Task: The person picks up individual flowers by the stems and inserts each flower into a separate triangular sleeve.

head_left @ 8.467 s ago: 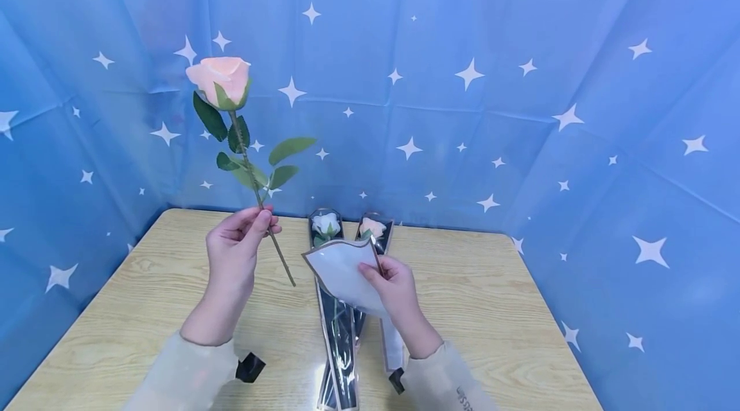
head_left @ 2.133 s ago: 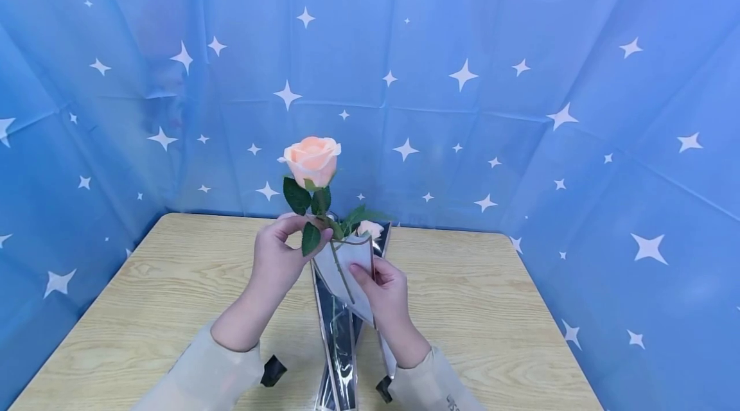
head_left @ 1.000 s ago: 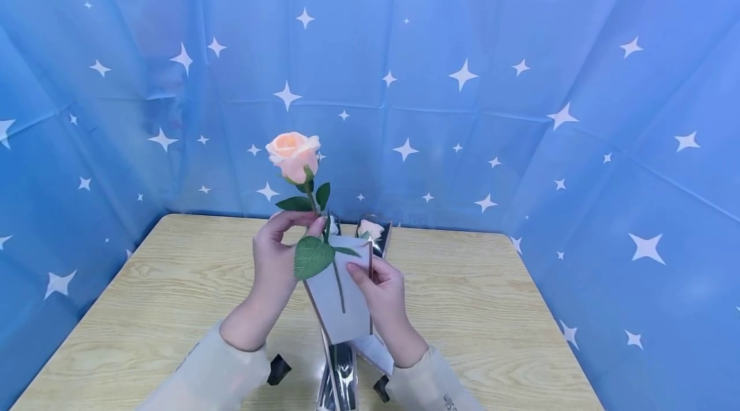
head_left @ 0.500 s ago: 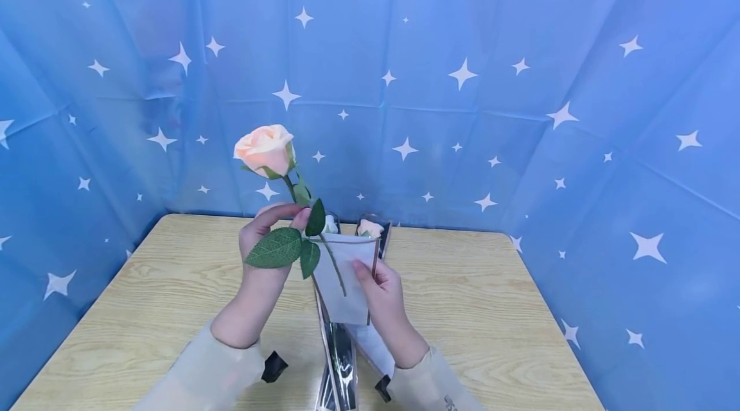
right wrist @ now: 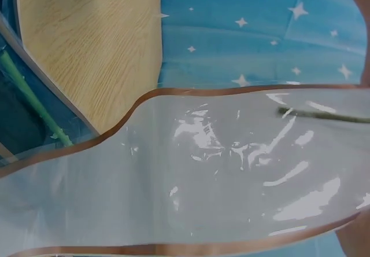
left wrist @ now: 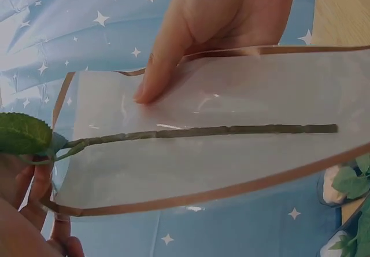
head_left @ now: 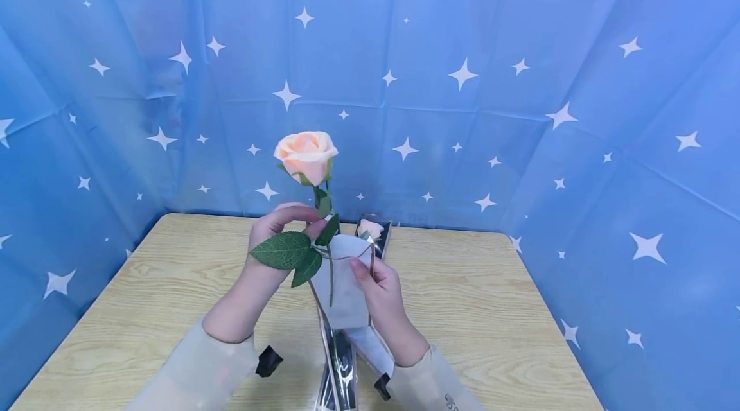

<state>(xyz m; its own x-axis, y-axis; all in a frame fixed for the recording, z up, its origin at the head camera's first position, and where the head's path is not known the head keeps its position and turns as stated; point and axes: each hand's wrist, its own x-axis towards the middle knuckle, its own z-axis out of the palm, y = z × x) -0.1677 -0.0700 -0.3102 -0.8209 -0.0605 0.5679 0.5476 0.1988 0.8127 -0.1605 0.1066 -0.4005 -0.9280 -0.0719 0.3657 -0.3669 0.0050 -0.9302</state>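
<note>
My left hand [head_left: 272,226] pinches the stem of an artificial peach rose [head_left: 306,157] near its leaves, bloom upright. My right hand [head_left: 386,292] pinches the right edge of a flat white-backed flower sleeve [head_left: 349,298] with brown borders, its thumb in front. In the left wrist view the lower stem [left wrist: 202,132] lies lengthwise within the sleeve's outline, leaves outside at the mouth. Glare crosses the stem's end in the right wrist view, so it appears to be behind clear film. Left fingertips are near the sleeve's mouth, partly hidden by leaves.
Beneath the sleeve, wrapped roses in dark, clear-fronted sleeves [head_left: 345,359] lie crossed on the wooden table [head_left: 474,308]. One peach bloom [head_left: 370,229] shows at the far end. A blue star-patterned curtain [head_left: 439,109] surrounds the table's back and sides.
Rose and sleeve, held well apart at first, came together, stem over the sleeve. Since half a second ago the bloom has swung right and more upright; the right hand has hardly moved.
</note>
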